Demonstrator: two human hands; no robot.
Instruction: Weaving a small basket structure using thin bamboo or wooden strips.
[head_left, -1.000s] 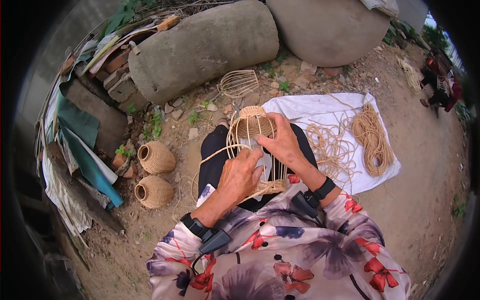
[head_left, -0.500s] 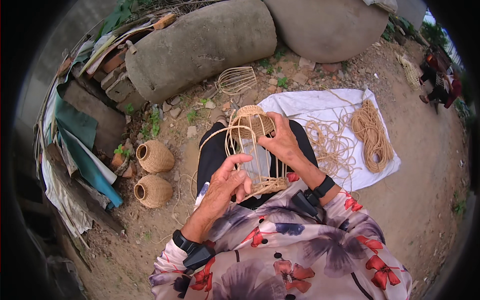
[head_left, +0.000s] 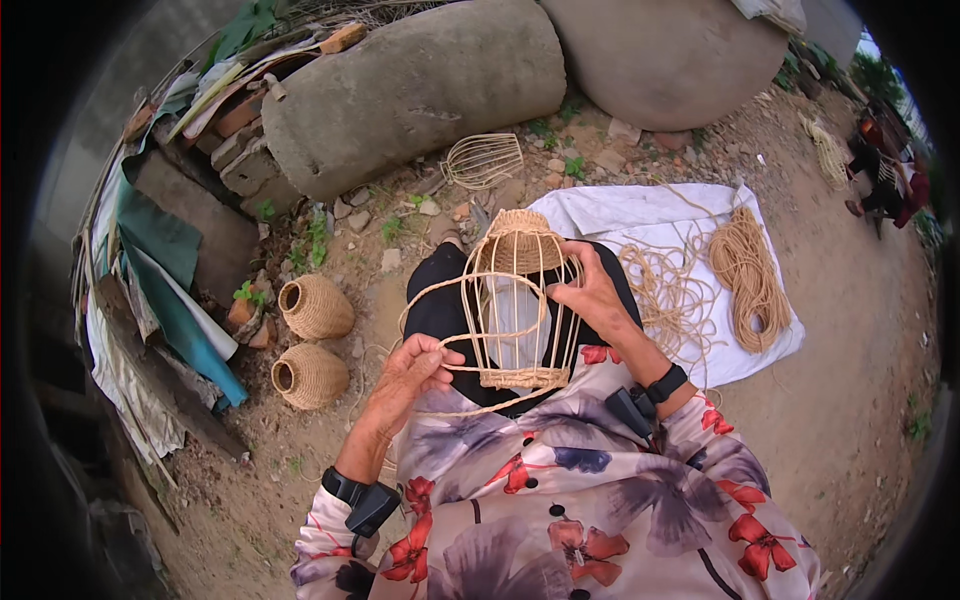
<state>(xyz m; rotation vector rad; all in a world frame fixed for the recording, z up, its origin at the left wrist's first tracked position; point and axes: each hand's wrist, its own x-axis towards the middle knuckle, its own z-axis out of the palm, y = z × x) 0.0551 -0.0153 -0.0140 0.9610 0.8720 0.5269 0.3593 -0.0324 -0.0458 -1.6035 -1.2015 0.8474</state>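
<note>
A partly woven basket [head_left: 524, 378] rests on my lap, its pale upright ribs bare between a woven band at the far end and a braided rim near me. My right hand [head_left: 598, 297] is closed round the ribs on its right side, near the woven band. Left of the basket, my left hand [head_left: 402, 383] pinches a strand of tan twisted rope [head_left: 440, 286] between thumb and fingers. That rope loops across the front of the ribs, and another length trails below the hand.
Two woven pots [head_left: 325, 310] lie on the dirt at left. At right, a white sheet [head_left: 590, 207] bears a rope coil [head_left: 745, 275] and tangled loose rope [head_left: 668, 290]. Beyond are a bare rib frame [head_left: 483, 162], a concrete cylinder [head_left: 420, 100] and, far right, a person [head_left: 885, 175].
My left hand has drawn back toward the lower left, from over the ribs, and now pinches the rope. The basket has turned more upright; my right hand still grips its side.
</note>
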